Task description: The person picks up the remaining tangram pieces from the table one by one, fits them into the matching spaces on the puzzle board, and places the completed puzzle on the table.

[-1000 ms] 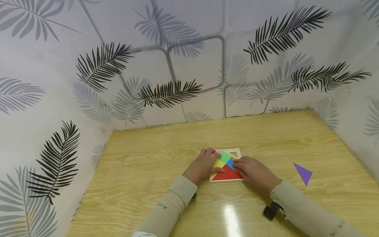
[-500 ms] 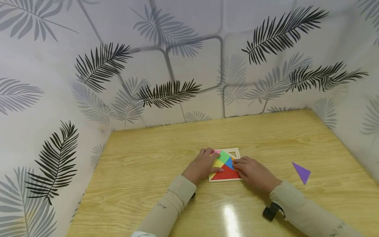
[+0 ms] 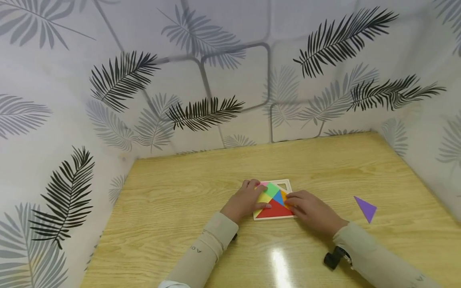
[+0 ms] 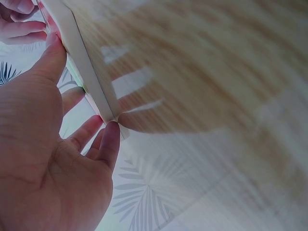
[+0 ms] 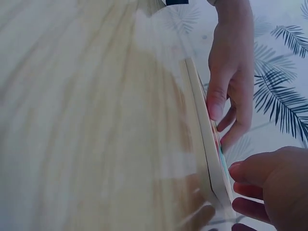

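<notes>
A tangram tray (image 3: 275,218) with a pale frame lies on the table, holding a red triangle (image 3: 274,210), a blue piece (image 3: 278,198), a green piece (image 3: 271,190), and yellow and pink pieces. My left hand (image 3: 242,203) rests over its left side, thumb on the red triangle, other fingers spread toward the far edge. In the left wrist view, the little finger touches the frame's corner. My right hand (image 3: 311,210) is at the right side, fingertips touching the orange piece (image 3: 283,195) and covering part of it. A triangular opening shows at the far right corner.
A purple triangle (image 3: 366,209) lies apart on the wooden table (image 3: 187,192), right of the tray. Leaf-patterned cloth (image 3: 230,80) rises behind the table and along both sides. A black wrist device (image 3: 333,258) sits below the right sleeve.
My right hand has shifted slightly right, uncovering more of the orange piece. The left hand stays in place on the tray. The whole view drifts a little.
</notes>
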The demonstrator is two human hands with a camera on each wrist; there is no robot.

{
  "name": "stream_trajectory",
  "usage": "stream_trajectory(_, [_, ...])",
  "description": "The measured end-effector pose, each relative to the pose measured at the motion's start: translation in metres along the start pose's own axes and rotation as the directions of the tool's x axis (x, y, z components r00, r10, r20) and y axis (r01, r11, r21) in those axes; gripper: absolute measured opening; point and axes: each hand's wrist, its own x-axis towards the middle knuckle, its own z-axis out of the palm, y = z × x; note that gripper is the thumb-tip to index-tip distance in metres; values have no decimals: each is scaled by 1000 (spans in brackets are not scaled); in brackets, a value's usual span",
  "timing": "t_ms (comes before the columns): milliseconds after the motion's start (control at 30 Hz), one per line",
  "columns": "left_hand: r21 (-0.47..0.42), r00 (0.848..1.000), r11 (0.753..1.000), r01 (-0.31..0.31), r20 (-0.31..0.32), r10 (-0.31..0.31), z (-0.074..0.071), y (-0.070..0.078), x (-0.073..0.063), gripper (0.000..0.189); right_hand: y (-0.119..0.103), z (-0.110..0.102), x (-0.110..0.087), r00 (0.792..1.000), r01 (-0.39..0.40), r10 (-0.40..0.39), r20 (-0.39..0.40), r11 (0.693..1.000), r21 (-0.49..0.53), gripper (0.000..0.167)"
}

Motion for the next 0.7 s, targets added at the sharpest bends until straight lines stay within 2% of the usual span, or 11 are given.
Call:
stream_trajectory(300, [-13, 1000, 1000, 3, 11, -3, -1, 1, -1, 67, 14, -14, -18, 983, -183, 183, 3, 983, 35, 23])
stream_trajectory(700, [-7, 1000, 1000, -14, 2, 14, 0, -1, 0, 67, 46, -47, -40, 968, -251, 250, 21, 966, 57, 24])
